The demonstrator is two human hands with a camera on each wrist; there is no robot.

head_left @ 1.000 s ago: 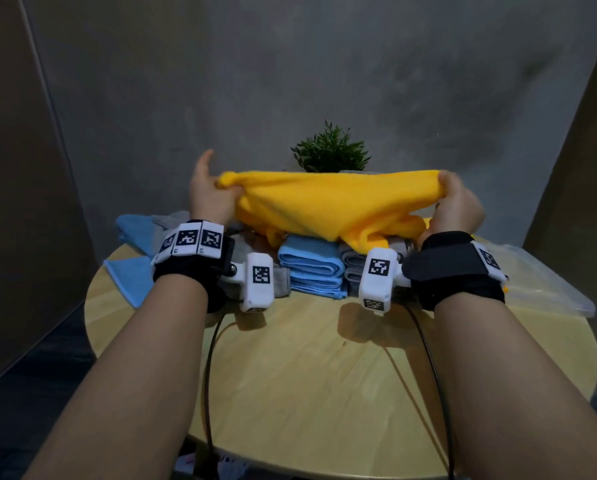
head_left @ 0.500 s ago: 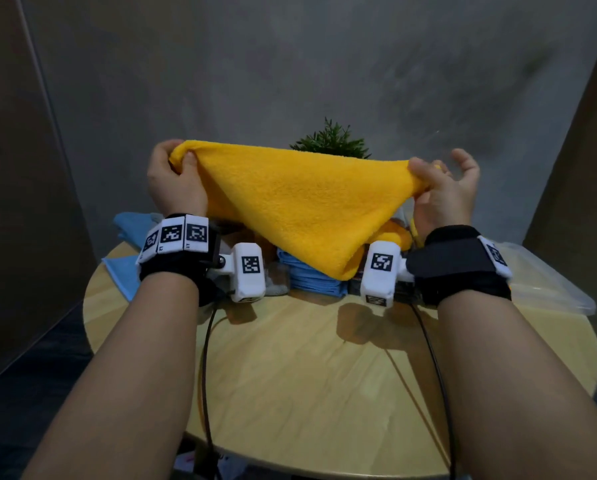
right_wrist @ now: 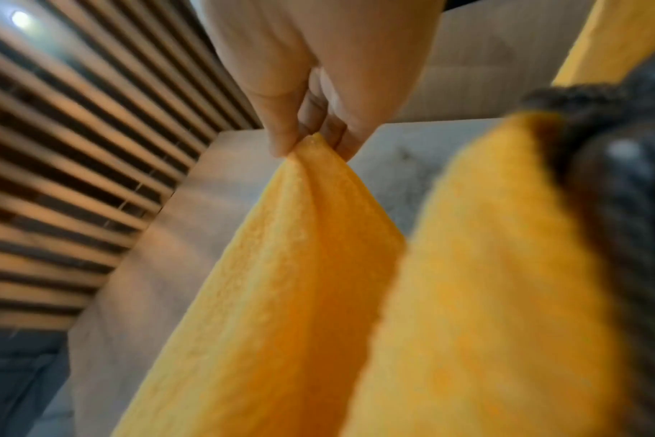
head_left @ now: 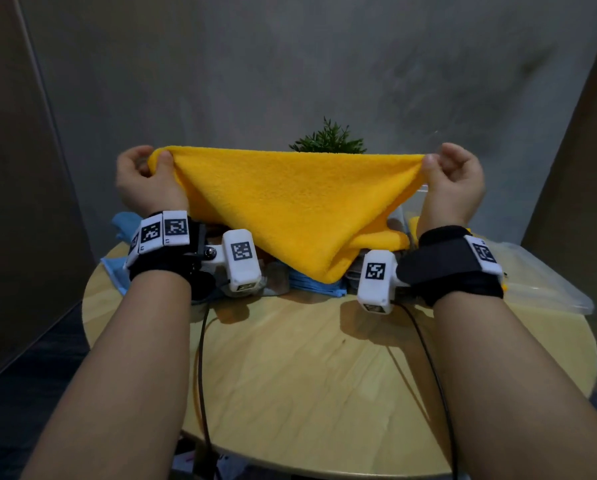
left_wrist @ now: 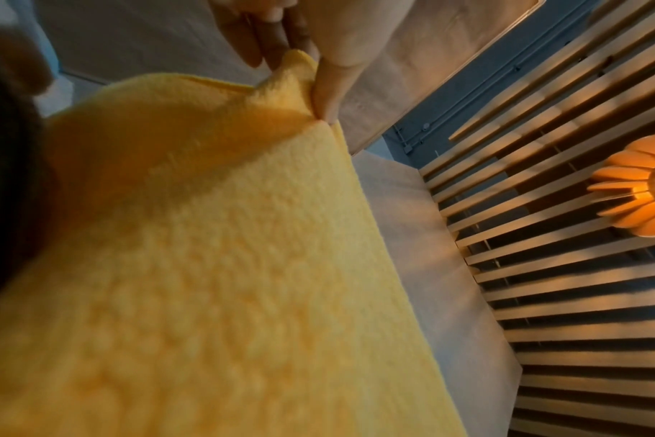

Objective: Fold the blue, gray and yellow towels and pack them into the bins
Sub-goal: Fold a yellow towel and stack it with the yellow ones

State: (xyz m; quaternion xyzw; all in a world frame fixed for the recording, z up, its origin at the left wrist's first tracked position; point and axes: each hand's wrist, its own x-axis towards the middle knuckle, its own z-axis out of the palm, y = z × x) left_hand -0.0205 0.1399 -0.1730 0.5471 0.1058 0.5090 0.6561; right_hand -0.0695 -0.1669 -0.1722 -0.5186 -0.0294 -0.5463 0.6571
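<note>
While my forearms reach out over the round wooden worktop (head_left: 324,375), black cables trail down from the white camera units strapped at my wrists. My left hand (head_left: 148,183) is raised above the far half of the worktop and pinches one corner of the yellow towel (head_left: 290,209) between thumb and curled fingers; the left wrist view shows the thumb (left_wrist: 331,85) pressed against the cloth with the other fingers behind it. My right hand (head_left: 454,183) pinches the opposite corner the same way, and the right wrist view shows that corner bunched to a point between thumb and fingertips (right_wrist: 281,139). Between the two hands the towel's top edge is pulled nearly straight and level, and the cloth hangs from it in a downward triangle whose tip drops in front of the piled towels. Under that tip lies a folded blue towel (head_left: 314,289), with more yellow cloth (head_left: 383,240) just beside it to the right and loose blue cloth (head_left: 123,226) at the left edge. A clear plastic bin (head_left: 546,289) sits at the right rim of the worktop. Behind the held towel the top of a small green plant (head_left: 328,140) shows against a gray wall.
</note>
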